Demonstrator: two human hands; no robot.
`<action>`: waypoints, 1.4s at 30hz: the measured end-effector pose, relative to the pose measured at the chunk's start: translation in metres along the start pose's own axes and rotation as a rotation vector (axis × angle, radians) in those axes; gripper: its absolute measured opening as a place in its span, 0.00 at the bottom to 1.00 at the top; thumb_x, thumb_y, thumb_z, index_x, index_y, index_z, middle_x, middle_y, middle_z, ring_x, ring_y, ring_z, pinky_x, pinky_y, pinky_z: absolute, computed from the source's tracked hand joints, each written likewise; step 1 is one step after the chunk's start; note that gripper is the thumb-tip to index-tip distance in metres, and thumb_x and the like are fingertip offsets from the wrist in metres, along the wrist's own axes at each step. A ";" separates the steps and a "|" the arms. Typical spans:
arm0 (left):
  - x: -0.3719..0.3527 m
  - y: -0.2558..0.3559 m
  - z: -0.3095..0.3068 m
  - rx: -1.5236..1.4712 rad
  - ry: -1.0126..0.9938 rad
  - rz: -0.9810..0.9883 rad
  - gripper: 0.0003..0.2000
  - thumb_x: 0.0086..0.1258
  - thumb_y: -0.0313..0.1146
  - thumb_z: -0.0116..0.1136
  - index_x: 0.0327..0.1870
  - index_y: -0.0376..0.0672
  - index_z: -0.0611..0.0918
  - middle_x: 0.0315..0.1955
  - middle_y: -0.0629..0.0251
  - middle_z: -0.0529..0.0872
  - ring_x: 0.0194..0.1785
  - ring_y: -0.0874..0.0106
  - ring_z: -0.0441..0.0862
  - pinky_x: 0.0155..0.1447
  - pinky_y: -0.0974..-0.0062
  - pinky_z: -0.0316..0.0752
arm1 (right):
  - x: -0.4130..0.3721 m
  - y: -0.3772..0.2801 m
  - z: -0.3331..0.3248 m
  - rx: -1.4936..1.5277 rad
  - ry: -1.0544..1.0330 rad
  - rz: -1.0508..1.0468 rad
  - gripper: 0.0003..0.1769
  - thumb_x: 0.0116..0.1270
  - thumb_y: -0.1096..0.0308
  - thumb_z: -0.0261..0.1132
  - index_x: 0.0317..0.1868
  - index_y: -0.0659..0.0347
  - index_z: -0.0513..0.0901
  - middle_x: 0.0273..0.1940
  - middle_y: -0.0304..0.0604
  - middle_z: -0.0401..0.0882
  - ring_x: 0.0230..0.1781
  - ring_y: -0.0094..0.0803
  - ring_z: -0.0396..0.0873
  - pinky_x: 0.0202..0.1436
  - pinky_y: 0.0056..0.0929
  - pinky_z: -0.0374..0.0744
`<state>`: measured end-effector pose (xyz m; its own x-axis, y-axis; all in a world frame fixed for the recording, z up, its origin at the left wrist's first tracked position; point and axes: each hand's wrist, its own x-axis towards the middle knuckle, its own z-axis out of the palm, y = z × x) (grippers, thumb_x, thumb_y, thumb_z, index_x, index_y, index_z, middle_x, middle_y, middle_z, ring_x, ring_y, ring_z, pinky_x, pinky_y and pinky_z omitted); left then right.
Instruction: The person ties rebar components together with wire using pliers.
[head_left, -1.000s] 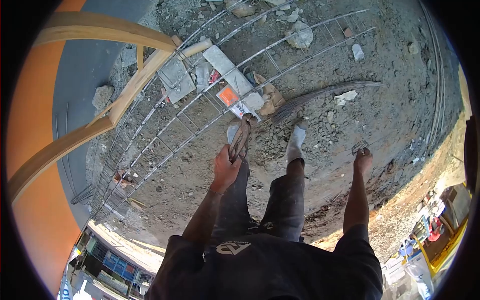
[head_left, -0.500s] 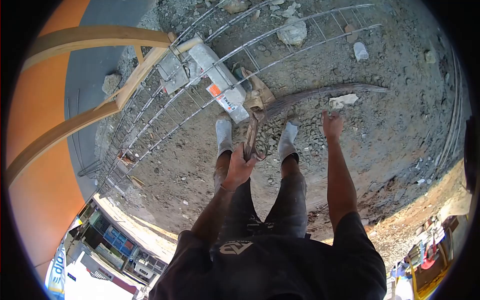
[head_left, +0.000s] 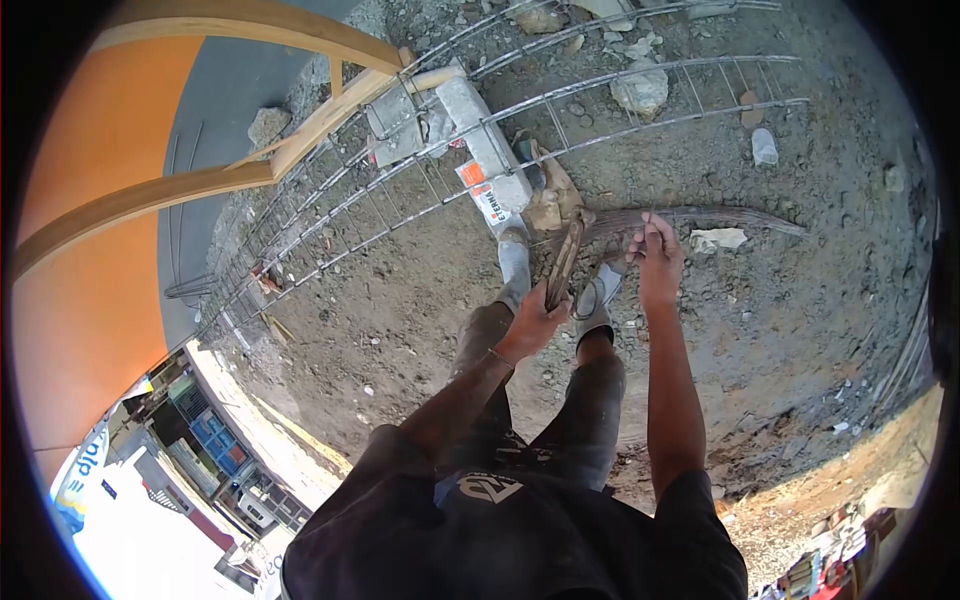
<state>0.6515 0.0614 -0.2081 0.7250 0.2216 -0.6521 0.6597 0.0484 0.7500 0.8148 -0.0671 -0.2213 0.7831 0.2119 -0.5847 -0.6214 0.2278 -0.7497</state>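
My left hand (head_left: 538, 325) is closed around the lower end of a rough brown wooden piece (head_left: 567, 255), which stands upright in view with a knobbed upper end. A thin dark loop of wire (head_left: 588, 300) shows beside that hand, overlapping my right foot. My right hand (head_left: 657, 255) is to the right, its fingers bent inward, over the near side of a long bundle of dark thin strands (head_left: 725, 214). What its fingers hold is too small to make out. The bundle lies on the ground beyond my feet, with a pale crumpled scrap (head_left: 718, 240) next to it.
Long steel rebar cages (head_left: 560, 97) cross the ground ahead and to the left. By my left foot are a concrete block (head_left: 485, 140), a printed bag (head_left: 484, 195) and a brown paper piece (head_left: 553, 200). A wooden frame (head_left: 210, 182) with orange panels stands left. Rocks (head_left: 640, 90) lie ahead.
My right hand has come left, closer to my left hand and over the strand bundle. My left hand keeps its hold on the wooden piece. The whole view has shifted.
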 end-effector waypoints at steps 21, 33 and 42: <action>0.249 -0.038 -0.060 0.797 0.100 1.151 0.12 0.55 0.32 0.59 0.37 0.37 0.74 0.34 0.58 0.75 0.39 0.58 0.74 0.44 0.67 0.71 | 0.206 0.152 -0.022 -0.736 -0.332 -0.425 0.12 0.66 0.68 0.52 0.45 0.66 0.76 0.35 0.40 0.79 0.27 0.24 0.71 0.34 0.24 0.72; 0.297 -0.021 -0.077 0.720 0.175 0.750 0.14 0.60 0.39 0.62 0.32 0.34 0.78 0.24 0.56 0.82 0.31 0.70 0.82 0.36 0.73 0.74 | 0.230 0.154 0.031 -0.204 -0.507 -0.088 0.06 0.69 0.65 0.54 0.37 0.58 0.72 0.20 0.26 0.59 0.18 0.14 0.57 0.19 0.16 0.57; 0.295 -0.017 -0.077 0.581 0.387 1.004 0.19 0.56 0.44 0.63 0.41 0.38 0.78 0.34 0.60 0.75 0.39 0.65 0.75 0.44 0.68 0.70 | 0.229 0.165 0.024 -0.282 -0.461 -0.263 0.11 0.68 0.68 0.53 0.45 0.65 0.76 0.23 0.29 0.66 0.22 0.16 0.63 0.24 0.17 0.64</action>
<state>0.8391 0.2009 -0.4045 0.9218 0.1898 0.3380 -0.0970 -0.7312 0.6752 0.8908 0.0422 -0.4718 0.7786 0.5872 -0.2214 -0.3286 0.0808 -0.9410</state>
